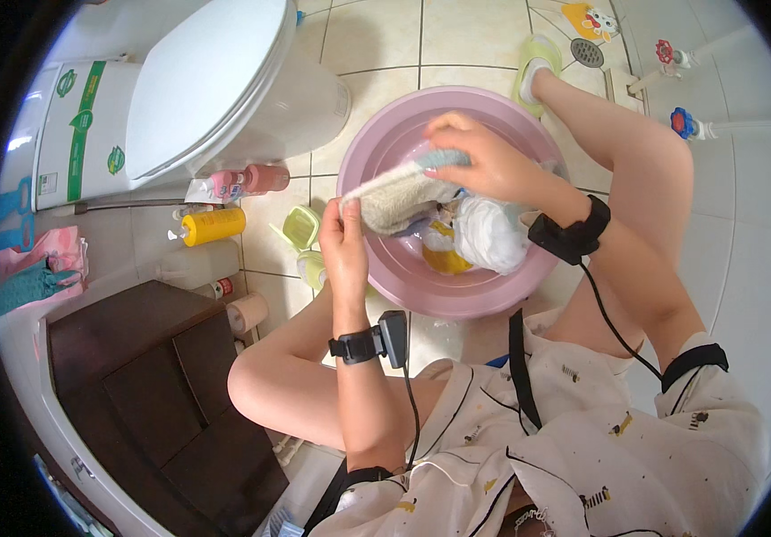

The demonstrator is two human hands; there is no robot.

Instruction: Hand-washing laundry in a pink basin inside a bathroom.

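Note:
My left hand [345, 241] pinches one end of a fuzzy cream cloth item [399, 201], which may be a sock. At its light-blue end, my right hand [479, 158] grips the fabric with thumb and fingers, slightly blurred. The cloth stretches between both hands above a pink plastic basin [392, 282] on the floor. Inside the basin lie a bunched white cloth [493, 235] and a yellow piece [446, 260]. Other dark and bluish fabric beneath the held cloth is partly hidden.
A white toilet [217, 87] stands at the left, near pink bottles [268, 178] and a yellow pump bottle [214, 227]. A dark brown cabinet [157, 382] is at lower left. Cables run from both wrist straps. A floor drain [587, 52] and pipe valves [682, 123] lie right.

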